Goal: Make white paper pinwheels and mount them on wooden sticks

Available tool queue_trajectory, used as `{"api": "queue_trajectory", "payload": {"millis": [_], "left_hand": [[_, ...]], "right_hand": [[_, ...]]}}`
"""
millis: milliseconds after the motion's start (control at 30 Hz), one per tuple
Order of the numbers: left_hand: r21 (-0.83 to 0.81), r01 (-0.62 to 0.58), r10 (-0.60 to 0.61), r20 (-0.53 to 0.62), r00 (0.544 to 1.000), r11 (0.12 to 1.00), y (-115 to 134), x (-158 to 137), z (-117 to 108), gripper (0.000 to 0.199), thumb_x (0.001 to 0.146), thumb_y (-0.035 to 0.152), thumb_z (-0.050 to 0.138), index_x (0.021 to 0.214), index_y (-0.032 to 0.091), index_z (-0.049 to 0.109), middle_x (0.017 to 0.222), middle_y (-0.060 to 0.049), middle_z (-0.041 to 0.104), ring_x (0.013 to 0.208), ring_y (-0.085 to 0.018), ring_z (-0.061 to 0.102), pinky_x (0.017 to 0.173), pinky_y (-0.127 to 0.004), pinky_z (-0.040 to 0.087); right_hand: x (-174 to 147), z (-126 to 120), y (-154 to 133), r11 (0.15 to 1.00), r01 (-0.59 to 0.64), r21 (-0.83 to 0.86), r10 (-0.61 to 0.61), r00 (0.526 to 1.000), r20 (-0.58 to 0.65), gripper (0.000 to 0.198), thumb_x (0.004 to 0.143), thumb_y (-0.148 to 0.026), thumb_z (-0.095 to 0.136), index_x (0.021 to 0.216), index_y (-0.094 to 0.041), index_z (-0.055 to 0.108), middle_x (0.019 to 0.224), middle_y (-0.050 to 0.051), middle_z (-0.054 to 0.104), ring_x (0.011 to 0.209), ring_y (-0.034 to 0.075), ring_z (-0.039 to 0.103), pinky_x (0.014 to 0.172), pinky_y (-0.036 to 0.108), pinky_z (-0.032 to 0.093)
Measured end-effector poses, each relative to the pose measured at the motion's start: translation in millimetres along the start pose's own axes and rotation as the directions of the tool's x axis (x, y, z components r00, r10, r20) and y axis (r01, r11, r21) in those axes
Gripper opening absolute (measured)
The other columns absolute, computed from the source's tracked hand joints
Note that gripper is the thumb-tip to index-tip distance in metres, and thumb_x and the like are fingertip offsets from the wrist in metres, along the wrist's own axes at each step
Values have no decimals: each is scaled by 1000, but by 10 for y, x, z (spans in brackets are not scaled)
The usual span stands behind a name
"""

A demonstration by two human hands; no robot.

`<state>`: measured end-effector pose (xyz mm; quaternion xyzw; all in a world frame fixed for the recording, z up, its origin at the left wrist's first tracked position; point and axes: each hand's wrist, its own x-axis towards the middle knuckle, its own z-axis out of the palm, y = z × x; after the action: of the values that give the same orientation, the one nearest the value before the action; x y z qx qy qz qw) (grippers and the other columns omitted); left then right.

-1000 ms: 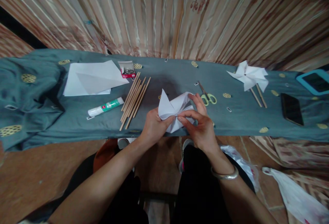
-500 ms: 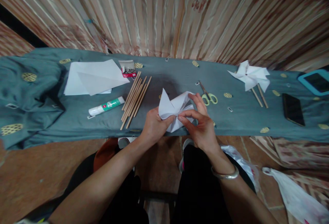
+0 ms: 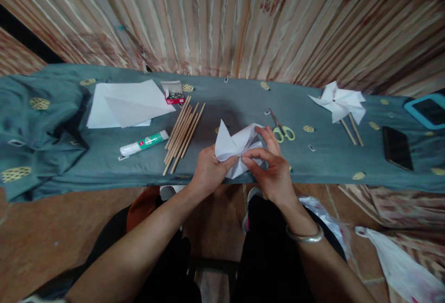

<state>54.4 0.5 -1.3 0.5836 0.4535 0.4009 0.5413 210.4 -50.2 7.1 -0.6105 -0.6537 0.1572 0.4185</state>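
A white paper pinwheel (image 3: 225,146) is held between my two hands at the near edge of the cloth-covered table. My left hand (image 3: 209,168) grips its left side, thumb pressed at the folded centre. At that same centre, the thumb and index finger of my right hand (image 3: 269,166) pinch; whether a pin sits between them is too small to tell. The right hand's other fingers reach round the paper's right side. One blade points up at the left. Just beyond my right hand lie scissors (image 3: 283,133) with pale green handles.
On the left are white paper sheets (image 3: 121,104), a glue stick (image 3: 144,143), several wooden sticks (image 3: 184,134) and an open red box (image 3: 174,97) of small metal pieces. At right lie pinwheels (image 3: 336,101) on sticks, a phone (image 3: 397,148) and a blue-framed device (image 3: 426,110). A curtain (image 3: 222,20) hangs behind.
Almost nothing differs. Both hands keep the same grip on the pinwheel, and the view has shifted very slightly.
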Motion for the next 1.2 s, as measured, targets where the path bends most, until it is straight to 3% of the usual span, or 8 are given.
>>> {"api": "queue_trajectory", "payload": {"millis": [567,1067,1200], "left_hand": [[0,-7,7,-2,1000,1000,16,-18,10,17,69,20,69,82,10,72,78,-4,74,70,-18,66,63,-25,51],[109,-76,78,-13,997,991,-10,-12,-28,18,72,29,71,78,12,73,72,-4,72,65,-18,64,60,-24,49],[106,-75,78,-16,997,992,-20,-9,-33,17,72,27,71,78,11,73,71,-4,72,63,-18,63,61,-25,50]], "right_hand": [[-4,6,19,1000,-5,-13,5,1000,7,9,85,-31,62,81,-27,69,150,-2,43,147,26,22,118,56,21],[-7,76,2,991,-106,82,109,994,-34,9,82,-32,65,79,-25,70,146,2,47,146,26,24,116,58,22],[-13,96,-20,985,-133,114,144,985,-92,9,79,-31,68,81,-22,68,148,8,45,144,28,30,116,55,26]]}}
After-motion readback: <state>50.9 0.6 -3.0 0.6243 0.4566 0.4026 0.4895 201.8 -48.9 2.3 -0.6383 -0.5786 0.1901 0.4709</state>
